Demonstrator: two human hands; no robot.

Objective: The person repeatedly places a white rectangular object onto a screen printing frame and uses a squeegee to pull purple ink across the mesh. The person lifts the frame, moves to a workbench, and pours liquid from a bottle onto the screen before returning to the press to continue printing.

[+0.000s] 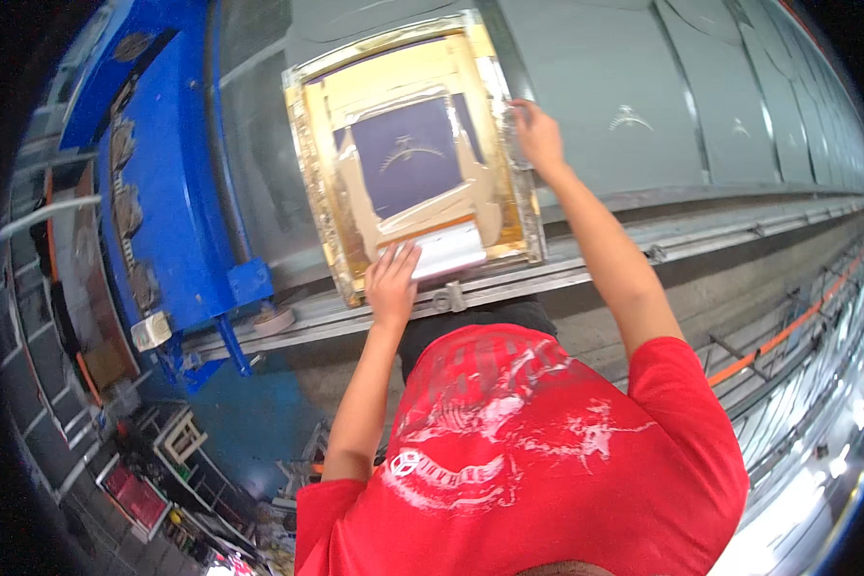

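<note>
A screen printing frame (307, 182) with shiny taped edges lies on the long table. Its mesh has a dark purple rectangle with a pale arched design, bordered by yellowish and tan areas. Along the near inner side rests a squeegee (451, 252) with a silvery-white handle and brownish strip. My left hand (392, 280) is closed over the frame's near rail, its fingertips beside the squeegee's left end; the thumb's hold is hidden. At the frame's right side, my right hand (538, 139) has its fingers curled round the edge.
Greenish-grey table panels (595, 86) stretch to the right, several bearing the same pale arched print. A metal rail (586, 274) runs along the near edge. To the left stands a blue machine (168, 182), with a tape roll (274, 320) by its foot. Shelving and trays sit at lower left.
</note>
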